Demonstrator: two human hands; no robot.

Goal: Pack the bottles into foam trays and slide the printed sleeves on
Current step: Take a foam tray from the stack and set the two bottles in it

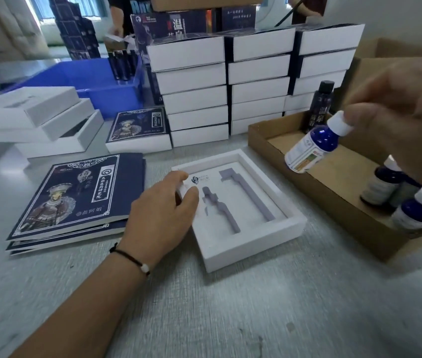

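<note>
The foam tray [240, 210] is white with grey cut-outs. Left of it, the printed sleeves [75, 200] are navy with white borders and a costumed figure. Right of it, a brown cardboard box [308, 187]; above that, a blue bottle [315, 146] with white cap and label. Behind the tray, white boxes [256, 81] and a blue bin [88, 81].

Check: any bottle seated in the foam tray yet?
No. Both cutouts in the foam tray are empty; the right hand holds the blue bottle by its cap above the cardboard box.
</note>
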